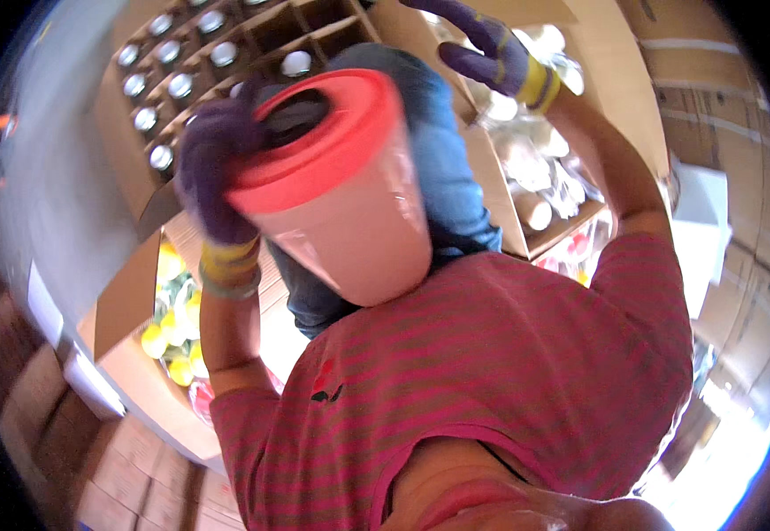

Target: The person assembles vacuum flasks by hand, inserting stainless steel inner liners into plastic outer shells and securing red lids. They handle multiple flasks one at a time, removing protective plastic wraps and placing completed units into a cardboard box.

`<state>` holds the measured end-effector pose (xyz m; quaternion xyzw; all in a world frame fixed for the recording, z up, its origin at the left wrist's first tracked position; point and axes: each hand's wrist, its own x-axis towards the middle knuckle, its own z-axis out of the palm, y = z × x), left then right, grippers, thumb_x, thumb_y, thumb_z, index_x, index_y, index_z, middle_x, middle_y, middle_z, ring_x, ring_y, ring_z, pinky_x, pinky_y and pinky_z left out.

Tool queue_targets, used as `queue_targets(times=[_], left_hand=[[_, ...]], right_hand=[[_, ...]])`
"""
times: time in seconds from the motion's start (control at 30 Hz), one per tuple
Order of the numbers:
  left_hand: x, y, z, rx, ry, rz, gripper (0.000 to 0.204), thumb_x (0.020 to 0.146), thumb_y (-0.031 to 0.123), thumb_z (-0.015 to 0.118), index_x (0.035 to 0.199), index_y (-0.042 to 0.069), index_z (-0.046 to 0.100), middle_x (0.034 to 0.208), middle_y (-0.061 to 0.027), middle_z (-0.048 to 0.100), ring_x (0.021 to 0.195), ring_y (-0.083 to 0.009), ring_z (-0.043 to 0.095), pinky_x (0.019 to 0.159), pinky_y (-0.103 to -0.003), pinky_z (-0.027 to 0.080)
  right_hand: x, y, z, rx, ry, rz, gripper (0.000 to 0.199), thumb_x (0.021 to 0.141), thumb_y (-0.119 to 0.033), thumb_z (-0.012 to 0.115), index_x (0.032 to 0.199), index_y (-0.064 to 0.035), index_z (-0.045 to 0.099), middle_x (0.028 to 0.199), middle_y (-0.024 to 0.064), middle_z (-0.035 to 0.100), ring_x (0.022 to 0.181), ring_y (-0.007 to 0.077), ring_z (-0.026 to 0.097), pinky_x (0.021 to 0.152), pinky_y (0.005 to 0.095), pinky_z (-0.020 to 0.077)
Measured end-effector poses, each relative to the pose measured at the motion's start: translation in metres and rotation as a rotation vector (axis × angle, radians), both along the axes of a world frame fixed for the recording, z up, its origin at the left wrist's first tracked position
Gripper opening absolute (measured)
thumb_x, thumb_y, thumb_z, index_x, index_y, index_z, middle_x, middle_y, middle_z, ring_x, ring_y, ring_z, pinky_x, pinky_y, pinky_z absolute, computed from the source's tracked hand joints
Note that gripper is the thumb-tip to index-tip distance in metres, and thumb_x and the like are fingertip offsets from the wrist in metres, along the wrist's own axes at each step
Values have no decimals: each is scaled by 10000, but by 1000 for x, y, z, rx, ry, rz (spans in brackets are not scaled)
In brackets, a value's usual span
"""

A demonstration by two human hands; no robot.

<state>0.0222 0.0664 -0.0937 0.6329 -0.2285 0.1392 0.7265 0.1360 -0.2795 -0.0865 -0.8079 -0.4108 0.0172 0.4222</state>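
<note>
My left hand [217, 164], in a purple knit glove with a yellow cuff, grips the rim of a pink plastic bin [358, 230]. This bin has a red top [363, 133] with a dark round part in it, and it tilts in front of my body above my legs. Some of my left fingers are hidden behind the rim. Gloved the same way, my right hand [491, 57] is raised with its fingers apart and nothing in it. It hovers beside an open carton [513, 208] of plastic-wrapped pieces with pale round ends [526, 159].
At the far left a divided carton [128, 146] holds several silver-capped bottles [180, 86]; a few of its cells hold none. Yellow-topped items [172, 327] fill another open carton [124, 301] near my left forearm. Stacked brown cartons [712, 124] line the right side.
</note>
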Motion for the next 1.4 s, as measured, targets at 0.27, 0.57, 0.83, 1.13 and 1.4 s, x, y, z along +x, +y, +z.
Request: queue_targets(times=[0.27,0.57,0.83,1.13,1.4], left_hand=[[-58,-45,61,150,-21,298,413,946,414,467,896,26,602,937,-123,549,937,-270,549,856,-389,437],[-39,-19,85,55,-399,-55,320,862,384,479,686,117,462,755,-63,445,726,-237,401,709,-396,360],[-43,-55,85,261,-232,70,86,706,18,579,770,42,632,826,-89,577,820,-254,542,852,-380,434],[-21,-75,84,190,-206,-130,104,724,58,614,816,33,653,850,-101,555,855,-266,514,878,-380,413],[-12,-67,67,85,-184,-245,195,707,183,597,831,45,658,874,-98,548,881,-271,514,951,-453,383]], right_hand=[[-87,-110,-123,-1122,135,-177,835,800,-459,702,1471,-131,331,1369,201,503,1178,347,558,981,433,457],[-76,-105,-145,-1139,19,-258,427,891,-514,547,1080,-136,608,1026,119,672,976,347,628,834,453,494],[-55,-73,7,347,994,-686,304,922,-394,624,924,-91,637,784,38,644,728,124,647,620,260,510],[-63,26,188,-177,-139,421,161,905,-176,655,994,-46,624,958,120,650,939,299,640,864,422,499],[-43,61,191,-380,-294,727,222,838,-235,694,961,-58,638,916,89,656,989,329,602,882,479,475]])
